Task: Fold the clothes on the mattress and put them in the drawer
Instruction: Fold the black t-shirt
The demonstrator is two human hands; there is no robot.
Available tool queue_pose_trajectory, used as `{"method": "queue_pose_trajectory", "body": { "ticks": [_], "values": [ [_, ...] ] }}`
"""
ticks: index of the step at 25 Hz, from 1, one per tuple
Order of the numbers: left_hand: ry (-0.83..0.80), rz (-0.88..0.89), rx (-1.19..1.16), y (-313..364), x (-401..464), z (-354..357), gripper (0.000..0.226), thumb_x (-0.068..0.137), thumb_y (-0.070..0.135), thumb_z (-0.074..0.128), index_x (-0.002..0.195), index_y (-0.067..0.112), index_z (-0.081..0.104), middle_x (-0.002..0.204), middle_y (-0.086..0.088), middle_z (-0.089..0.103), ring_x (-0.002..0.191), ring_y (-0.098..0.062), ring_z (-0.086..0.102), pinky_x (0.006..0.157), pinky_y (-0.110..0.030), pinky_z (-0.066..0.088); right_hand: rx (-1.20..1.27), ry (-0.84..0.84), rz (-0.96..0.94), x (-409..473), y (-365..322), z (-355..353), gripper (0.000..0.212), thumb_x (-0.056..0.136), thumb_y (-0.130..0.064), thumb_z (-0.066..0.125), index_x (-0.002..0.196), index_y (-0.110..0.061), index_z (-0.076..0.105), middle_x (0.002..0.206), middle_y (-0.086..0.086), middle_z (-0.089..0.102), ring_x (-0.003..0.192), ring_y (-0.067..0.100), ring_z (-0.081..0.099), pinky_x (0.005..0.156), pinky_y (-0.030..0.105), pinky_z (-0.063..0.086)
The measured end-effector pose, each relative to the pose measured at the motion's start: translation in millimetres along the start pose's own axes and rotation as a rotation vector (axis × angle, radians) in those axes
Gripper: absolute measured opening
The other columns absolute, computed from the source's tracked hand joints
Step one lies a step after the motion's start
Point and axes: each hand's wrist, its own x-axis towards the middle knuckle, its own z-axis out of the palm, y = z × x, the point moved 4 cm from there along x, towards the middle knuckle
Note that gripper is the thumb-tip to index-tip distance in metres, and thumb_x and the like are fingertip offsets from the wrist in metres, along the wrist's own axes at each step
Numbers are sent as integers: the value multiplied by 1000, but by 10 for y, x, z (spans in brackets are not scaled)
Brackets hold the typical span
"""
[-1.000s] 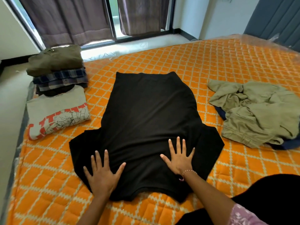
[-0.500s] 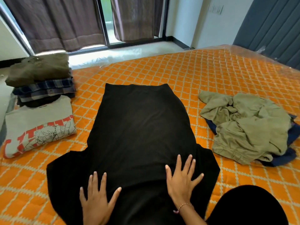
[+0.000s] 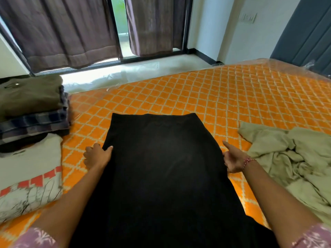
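Both hands pinch the black shirt's side edges: the left hand point(image 3: 97, 155) with thumb on the cloth and fingers curled, the right hand point(image 3: 232, 159) gripping opposite. Flat on the orange mattress point(image 3: 179, 93) lies the black shirt point(image 3: 161, 167), between a folded stack point(image 3: 30, 111) and crumpled olive clothes point(image 3: 293, 158).

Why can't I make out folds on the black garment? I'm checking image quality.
Head view: the black garment renders nearly featureless, underexposed against daylight through the window; wide-angle distortion bows the edges, and the folded pile at left looks softly blurred.
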Motion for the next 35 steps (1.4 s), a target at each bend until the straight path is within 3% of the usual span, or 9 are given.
{"method": "queue_pose_trajectory", "body": {
  "ticks": [6,8,11,14,20,25,30,32,35],
  "values": [
    [-254,-67,-528,634,881,202,31,83,30,73,70,9,52,76,-10,53,72,-27,51,68,-36,39,205,-88,-184,740,-716,186,44,76,-43,68,107,-13,69,92,8,66,79,24,64,68,31,52],
    [-424,-82,-604,892,958,248,24,84,25,71,80,7,56,80,-10,58,74,-27,56,65,-36,46,158,-84,-257,794,-951,253,37,80,-34,62,109,-13,66,96,6,65,79,22,66,65,30,54],
    [-489,-127,-646,991,1111,401,12,90,15,63,93,5,56,81,-11,58,71,-25,55,60,-35,45,172,-92,-326,1001,-1159,285,33,90,-27,54,70,-13,76,69,3,68,56,16,67,59,29,53],
    [-529,-223,-840,817,1217,498,22,96,18,52,116,8,55,93,-10,60,75,-24,56,67,-37,46,190,-31,-187,1204,-1133,215,27,94,-27,51,79,-11,66,75,5,61,65,18,59,58,30,53],
    [-472,-256,-924,740,1347,491,35,100,20,46,129,3,51,86,-6,57,74,-21,54,76,-38,44,-149,19,-61,1222,-1102,104,47,50,-16,90,78,-12,53,73,8,44,63,18,41,59,33,39],
    [-409,-119,-1052,781,1530,240,36,102,15,38,137,14,46,95,-3,60,79,-16,57,81,-36,46,176,275,-611,1032,-1488,86,17,93,-2,55,85,-16,59,86,1,59,74,13,57,51,20,51],
    [-465,-128,-687,698,1510,191,29,92,20,60,118,7,57,127,-12,56,107,-27,55,78,-37,45,-170,381,-394,1057,-1359,227,28,92,-34,58,95,-6,61,125,25,57,82,25,49,65,33,41],
    [-523,-188,-396,597,1451,153,43,86,29,68,119,5,55,127,-13,54,113,-31,53,81,-42,45,-372,346,-196,956,-1235,230,51,91,-51,53,109,-4,56,114,21,58,85,27,49,71,36,41],
    [-467,-205,-297,495,1370,123,28,88,18,66,109,0,56,121,-18,56,96,-32,57,79,-42,44,-613,296,-147,867,-1162,232,35,88,-34,65,103,-5,53,96,10,53,83,26,50,65,34,39]
  ]
}}
